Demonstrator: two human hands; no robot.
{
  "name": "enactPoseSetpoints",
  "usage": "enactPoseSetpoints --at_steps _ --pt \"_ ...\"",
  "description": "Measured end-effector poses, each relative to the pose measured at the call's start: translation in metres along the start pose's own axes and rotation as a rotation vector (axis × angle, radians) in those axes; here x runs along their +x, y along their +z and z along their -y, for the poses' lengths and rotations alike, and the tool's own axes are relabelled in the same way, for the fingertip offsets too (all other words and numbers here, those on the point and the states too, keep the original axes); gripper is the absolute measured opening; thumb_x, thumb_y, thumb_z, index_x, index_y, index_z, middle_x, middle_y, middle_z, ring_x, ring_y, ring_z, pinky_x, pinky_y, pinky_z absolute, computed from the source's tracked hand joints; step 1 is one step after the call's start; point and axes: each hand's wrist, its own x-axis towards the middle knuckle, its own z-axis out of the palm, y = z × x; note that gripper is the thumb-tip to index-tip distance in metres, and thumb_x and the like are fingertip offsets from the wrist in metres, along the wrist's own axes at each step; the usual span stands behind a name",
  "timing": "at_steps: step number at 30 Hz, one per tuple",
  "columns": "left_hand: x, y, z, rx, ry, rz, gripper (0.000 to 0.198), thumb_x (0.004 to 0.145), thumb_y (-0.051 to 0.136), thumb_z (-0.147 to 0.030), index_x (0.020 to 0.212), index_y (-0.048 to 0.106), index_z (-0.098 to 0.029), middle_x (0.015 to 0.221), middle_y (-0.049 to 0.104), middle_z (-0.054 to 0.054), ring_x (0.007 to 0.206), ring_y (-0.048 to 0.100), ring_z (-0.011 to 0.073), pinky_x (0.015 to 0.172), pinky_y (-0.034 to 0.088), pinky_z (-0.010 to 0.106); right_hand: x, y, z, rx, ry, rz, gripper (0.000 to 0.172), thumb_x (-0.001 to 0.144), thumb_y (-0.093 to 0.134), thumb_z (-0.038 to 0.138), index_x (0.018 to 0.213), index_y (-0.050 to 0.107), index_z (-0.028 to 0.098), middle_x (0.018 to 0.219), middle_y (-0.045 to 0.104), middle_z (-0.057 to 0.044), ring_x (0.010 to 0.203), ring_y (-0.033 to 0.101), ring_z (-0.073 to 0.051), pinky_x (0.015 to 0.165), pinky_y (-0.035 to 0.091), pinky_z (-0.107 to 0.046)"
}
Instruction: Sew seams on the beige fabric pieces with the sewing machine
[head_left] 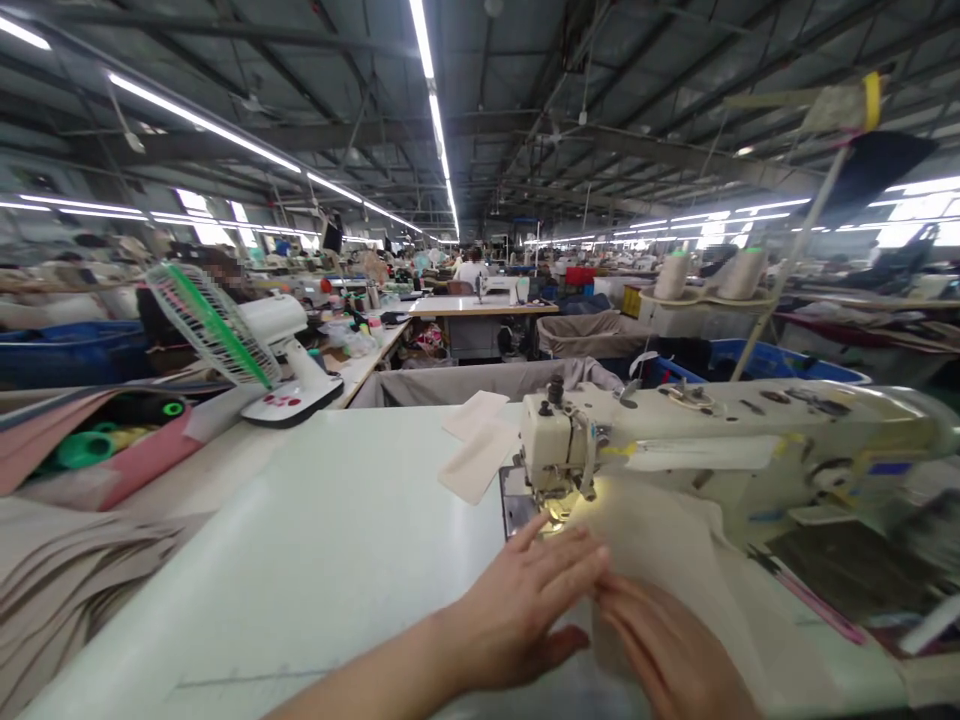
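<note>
My left hand (529,605) lies with fingers stretched out on beige fabric (675,530), just in front of the sewing machine's needle area (559,505). Its thumb stands apart from the fingers. Close beside it, my right hand (671,640) has its fingers pressed together at the fabric's near edge, by the left fingertips; its thumb is hard to make out. The fabric spreads under the arm of the cream sewing machine (682,430), whose small lamp lights the presser foot. Two pale cut pieces (480,460) overlap on the table behind the needle plate.
A white fan (277,330) stands at the table's far left. Stacked beige cloth (82,580) and a pink-lined bundle with thread spools (105,440) lie left. Pink-handled tweezers or snips (817,600) rest at right. Thread cones (671,275) stand behind the machine.
</note>
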Motion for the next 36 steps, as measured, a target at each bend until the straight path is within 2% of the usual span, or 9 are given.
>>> enactPoseSetpoints --at_steps 3,5,8,15,18,21,26,32,36 --pt "-0.02 -0.007 0.003 -0.089 0.006 0.093 0.042 0.092 0.056 -0.018 0.133 0.054 -0.023 0.119 0.074 0.006 0.115 0.068 0.0204 0.124 0.028 0.045 0.008 0.014 0.032 0.059 -0.098 0.093 0.027 0.103 0.045 0.019 0.118 0.066 0.024 0.102 0.078 -0.006 0.09 0.075 -0.021 0.079 0.061 -0.028" --pt "-0.039 -0.011 0.006 -0.098 0.009 0.149 0.03 0.091 0.051 -0.012 0.114 0.065 -0.025 0.105 0.078 0.003 0.101 0.073 0.017 0.114 0.043 0.035 0.009 0.02 0.045 0.111 -0.067 0.133 0.023 0.105 0.044 0.023 0.109 0.067 0.024 0.098 0.078 -0.005 0.085 0.075 -0.02 0.077 0.061 -0.026" --pt "-0.073 -0.02 0.012 -0.032 -0.002 0.139 0.038 0.091 0.044 -0.008 0.121 0.064 -0.022 0.117 0.076 0.007 0.113 0.07 0.0193 0.106 0.051 0.032 0.006 0.018 0.044 0.138 0.137 0.131 0.027 0.106 0.045 0.037 0.108 0.067 0.023 0.107 0.076 -0.007 0.097 0.074 -0.021 0.085 0.06 -0.029" --pt "-0.135 -0.015 0.026 0.02 -0.151 0.065 0.065 0.08 0.042 -0.002 0.138 0.057 -0.027 0.13 0.07 0.005 0.123 0.065 0.0204 0.103 0.054 0.031 -0.007 -0.005 0.0 0.058 0.543 0.244 0.054 0.098 0.054 0.056 0.134 0.061 0.016 0.134 0.064 -0.018 0.123 0.062 -0.033 0.105 0.05 -0.05" --pt "-0.137 -0.012 0.025 -0.038 -0.177 0.019 0.052 0.089 0.047 -0.009 0.136 0.059 -0.029 0.128 0.072 0.005 0.118 0.068 0.0202 0.102 0.055 0.028 -0.003 -0.013 0.004 0.082 0.514 0.299 0.08 0.082 0.073 0.063 0.145 0.053 0.017 0.145 0.055 -0.021 0.13 0.055 -0.038 0.108 0.046 -0.053" --pt "-0.128 -0.017 0.025 -0.085 -0.23 -0.012 0.037 0.096 0.052 -0.018 0.128 0.064 -0.03 0.12 0.075 0.004 0.106 0.073 0.0177 0.095 0.057 0.022 0.001 -0.012 0.026 0.213 0.311 0.427 0.105 0.067 0.085 0.059 0.154 0.04 0.022 0.154 0.045 -0.017 0.137 0.048 -0.037 0.112 0.043 -0.049" --pt "-0.108 -0.039 0.025 0.233 -0.205 -0.056 0.045 0.095 0.044 -0.01 0.13 0.066 -0.028 0.133 0.069 0.007 0.112 0.069 0.0227 0.094 0.06 0.034 -0.004 0.011 0.045 0.137 0.257 0.357 0.033 0.092 0.059 0.017 0.123 0.067 0.024 0.134 0.066 -0.01 0.122 0.063 -0.027 0.105 0.05 -0.042" --pt "-0.094 -0.059 0.005 0.248 0.066 0.087 0.055 0.096 0.043 -0.011 0.148 0.048 -0.025 0.145 0.059 0.007 0.136 0.052 0.0248 0.105 0.052 0.034 -0.001 0.009 0.046 0.155 0.215 0.308 0.031 0.083 0.05 0.005 0.101 0.068 0.022 0.114 0.072 -0.007 0.103 0.067 -0.022 0.094 0.053 -0.035" --pt "-0.104 -0.052 -0.001 0.169 -0.017 0.17 0.058 0.079 0.046 -0.006 0.133 0.06 -0.023 0.133 0.068 0.008 0.123 0.063 0.0241 0.107 0.051 0.037 0.001 -0.002 0.051 0.149 0.255 0.407 0.04 0.074 0.059 0.009 0.111 0.068 0.021 0.118 0.071 -0.007 0.104 0.063 -0.026 0.094 0.052 -0.038"
